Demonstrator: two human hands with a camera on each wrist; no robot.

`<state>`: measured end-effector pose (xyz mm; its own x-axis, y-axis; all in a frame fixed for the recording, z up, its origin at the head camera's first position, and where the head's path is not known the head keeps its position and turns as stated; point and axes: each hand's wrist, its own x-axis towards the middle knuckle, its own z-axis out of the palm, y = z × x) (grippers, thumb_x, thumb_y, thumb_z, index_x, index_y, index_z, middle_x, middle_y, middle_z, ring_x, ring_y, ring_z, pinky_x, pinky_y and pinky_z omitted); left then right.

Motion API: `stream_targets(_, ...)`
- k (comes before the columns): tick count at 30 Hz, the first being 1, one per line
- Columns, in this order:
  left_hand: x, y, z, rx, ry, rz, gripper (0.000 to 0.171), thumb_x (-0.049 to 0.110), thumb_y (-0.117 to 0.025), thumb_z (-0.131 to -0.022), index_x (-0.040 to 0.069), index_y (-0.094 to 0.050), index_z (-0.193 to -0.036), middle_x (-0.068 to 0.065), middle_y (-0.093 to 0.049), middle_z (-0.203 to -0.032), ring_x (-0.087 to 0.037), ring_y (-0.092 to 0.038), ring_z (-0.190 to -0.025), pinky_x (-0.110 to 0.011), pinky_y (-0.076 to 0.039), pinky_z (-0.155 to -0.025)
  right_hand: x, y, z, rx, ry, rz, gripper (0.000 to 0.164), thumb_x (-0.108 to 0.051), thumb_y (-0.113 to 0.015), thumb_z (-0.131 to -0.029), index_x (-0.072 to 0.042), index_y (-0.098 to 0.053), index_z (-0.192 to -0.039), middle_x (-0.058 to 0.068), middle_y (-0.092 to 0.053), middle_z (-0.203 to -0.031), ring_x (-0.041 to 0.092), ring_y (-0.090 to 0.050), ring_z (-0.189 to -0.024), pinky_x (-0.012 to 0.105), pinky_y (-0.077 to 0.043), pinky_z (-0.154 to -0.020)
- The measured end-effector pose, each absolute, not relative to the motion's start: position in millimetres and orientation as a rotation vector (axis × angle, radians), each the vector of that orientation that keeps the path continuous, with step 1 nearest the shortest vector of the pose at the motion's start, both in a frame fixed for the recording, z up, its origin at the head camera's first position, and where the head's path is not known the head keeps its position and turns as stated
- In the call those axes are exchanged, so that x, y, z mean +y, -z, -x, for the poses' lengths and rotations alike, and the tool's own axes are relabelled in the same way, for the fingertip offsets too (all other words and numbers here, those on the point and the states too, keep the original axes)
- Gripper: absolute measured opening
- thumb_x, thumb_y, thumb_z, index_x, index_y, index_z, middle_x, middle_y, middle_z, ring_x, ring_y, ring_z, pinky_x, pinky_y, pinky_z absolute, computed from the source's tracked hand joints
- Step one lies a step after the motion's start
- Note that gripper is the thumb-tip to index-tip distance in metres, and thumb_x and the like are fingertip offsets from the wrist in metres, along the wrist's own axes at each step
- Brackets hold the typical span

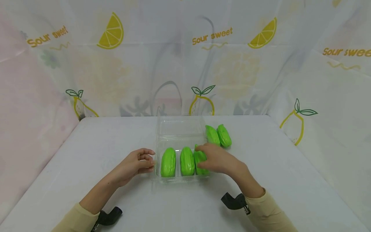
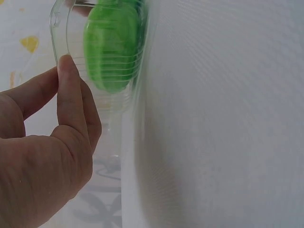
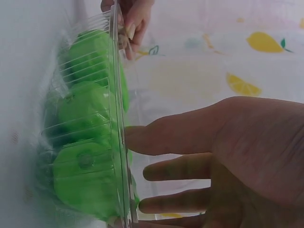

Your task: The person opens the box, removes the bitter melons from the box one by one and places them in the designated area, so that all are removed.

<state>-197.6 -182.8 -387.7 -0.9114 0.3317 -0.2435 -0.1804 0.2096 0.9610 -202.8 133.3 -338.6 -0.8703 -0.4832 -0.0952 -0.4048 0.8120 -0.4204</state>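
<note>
A clear plastic clamshell box [image 1: 181,179] lies with its lid [image 1: 181,127] raised at the back. In its compartments are three plump, ridged, bright green oblong pieces: a left one [image 1: 168,162], a middle one [image 1: 187,161] and a right one [image 1: 200,157]. My left hand [image 1: 136,166] pinches the box's left rim between thumb and fingertips, as the left wrist view shows. Over the right piece, partly covering it, is my right hand [image 1: 220,159]. Its thumb and fingers [image 3: 175,172] are fairly straight and spread about the piece, which appears seated low in the box.
Two more green pieces [image 1: 224,136] lie side by side on the white table [image 1: 116,206], behind the right hand and right of the lid. A curtain [image 1: 174,64] printed with lemons hangs behind. Black wrist mounts [image 1: 234,201] sit below the forearms.
</note>
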Motion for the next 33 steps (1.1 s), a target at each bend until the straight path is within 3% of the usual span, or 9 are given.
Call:
stream_targets(6, -182.6, 387.9, 198.2, 2.094, -1.746, -0.143, 0.048, 0.008, -0.063, -0.095, -0.006, -0.040, -0.136, -0.009, -0.053, -0.101, -0.016, -0.067, -0.090, -0.024, -0.060, -0.083, 130.4, 344.2, 203.3, 2.785, 0.584, 0.646, 0.055, -0.017, -0.076, -0.078, -0.004, -0.062, -0.130, 0.013, -0.059, -0.135, 0.027, -0.057, -0.124, 0.044, -0.050, -0.104)
stream_targets(21, -182.4, 387.7, 198.0, 2.101, -1.743, -0.130, 0.047, 0.006, -0.061, -0.095, -0.006, -0.040, -0.136, -0.009, -0.053, -0.101, -0.015, -0.067, -0.090, -0.025, -0.060, -0.083, 123.7, 346.8, 199.2, 2.801, 0.504, 0.625, 0.067, -0.022, -0.082, -0.076, -0.009, -0.058, -0.137, 0.013, -0.050, -0.145, 0.030, -0.057, -0.125, 0.046, -0.049, -0.104)
stream_targets(33, -183.2, 390.0, 198.9, 2.099, -1.743, -0.137, 0.049, 0.009, -0.063, -0.095, -0.006, -0.040, -0.135, -0.009, -0.053, -0.101, -0.015, -0.067, -0.090, -0.025, -0.061, -0.083, 124.7, 345.0, 196.7, 2.823, 0.488, 0.706, 0.057, -0.001, -0.061, -0.078, -0.009, -0.060, -0.135, 0.011, -0.057, -0.134, 0.020, -0.056, -0.099, 0.035, -0.049, -0.083)
